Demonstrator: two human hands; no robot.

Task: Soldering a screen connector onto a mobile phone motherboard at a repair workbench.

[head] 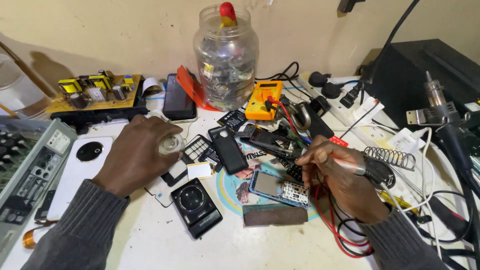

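Right hand (345,182) grips soldering iron (352,167) amid phone board (280,189), multimeter (264,100), jar (226,60).

Beige wall (125,35) behind white table (150,240)

The left hand (137,152) covers most of a small white round spool (172,144), so its contents stay unseen. The right hand (340,180) hides the grip of a slim soldering iron (367,172), whose tip is too small to make out. The grey open metal chassis (27,170) runs off the left edge.
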